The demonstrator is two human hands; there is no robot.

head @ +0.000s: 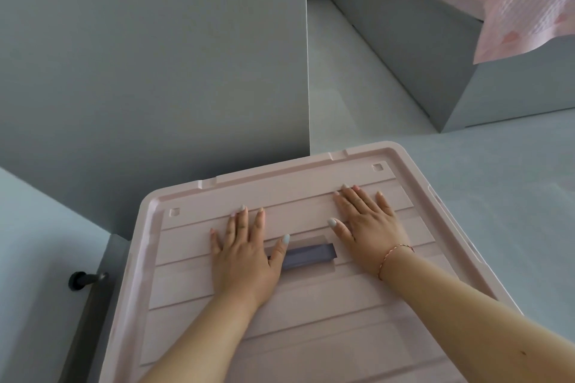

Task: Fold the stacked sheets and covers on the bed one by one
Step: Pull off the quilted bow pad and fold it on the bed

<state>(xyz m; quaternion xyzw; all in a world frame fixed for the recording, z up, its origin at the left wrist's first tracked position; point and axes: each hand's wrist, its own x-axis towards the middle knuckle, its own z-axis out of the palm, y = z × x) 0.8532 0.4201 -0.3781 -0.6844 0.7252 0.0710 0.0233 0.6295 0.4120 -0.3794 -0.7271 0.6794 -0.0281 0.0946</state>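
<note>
- On top of the pale pink ribbed plastic storage-box lid (pixel 311 305), both hands lie flat: the left hand (pixel 245 255) sits just left of the lid's dark grey recessed handle (pixel 308 255), its thumb reaching onto the handle's left end, and the right hand (pixel 367 230) sits just right of it, with a thin bracelet (pixel 393 258) on its wrist.
- Neither grip holds anything; on each hand the fingers are straight and spread, palms down on the lid, which reads as pressing or steadying it.
- At the top right, well apart from the hands, the grey bed (pixel 497 87) carries a pink seersucker cover with darker pink spots (pixel 513 3), one corner hanging over the bed's edge.
- That cover looks spread or loosely draped, not folded; no stack of sheets shows in view, and most of the bed is out of frame, so how many pieces remain cannot be told.
- Judged from this, the folding is not in hand at this moment: the work is with the box, perhaps closing it over stored linen or about to open it, which cannot be told.
- A grey wall panel (pixel 155 56) stands behind the box, pale floor (pixel 357 87) runs between it and the bed, and a black door stopper (pixel 82 280) sits low at left.
</note>
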